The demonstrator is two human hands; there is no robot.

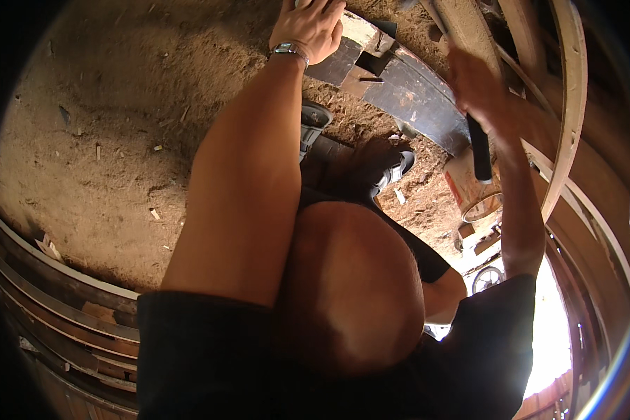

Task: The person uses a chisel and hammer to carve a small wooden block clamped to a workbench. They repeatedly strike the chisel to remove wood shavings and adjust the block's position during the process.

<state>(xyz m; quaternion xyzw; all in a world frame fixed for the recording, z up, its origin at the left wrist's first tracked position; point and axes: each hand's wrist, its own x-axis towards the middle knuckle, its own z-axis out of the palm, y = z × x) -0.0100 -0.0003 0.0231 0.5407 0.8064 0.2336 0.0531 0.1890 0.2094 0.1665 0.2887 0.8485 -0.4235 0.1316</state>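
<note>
At the top edge, my left hand point(308, 31), with a wristwatch point(285, 48) on its wrist, is curled at the end of a long dark board point(416, 94). Its fingertips are cut off by the frame, so what they close on is hidden. Pale bare wood shows on the board beside the thumb, and a dark notch point(373, 63) crosses it further along. My right hand point(479, 87), slightly blurred, is wrapped round a hammer point(480, 150) raised over the board's right side. The black grip end hangs below the fist; the shaft runs up to a blurred, partly cut-off head.
A whitish bucket point(465, 185) lies below the board's right end. Sandalled feet point(397, 170) rest beneath the board on dirt floor point(119, 133) strewn with wood chips. Curved timbers point(572, 98) lean along the right; stacked planks point(70, 308) lie at lower left. Bright light enters at lower right.
</note>
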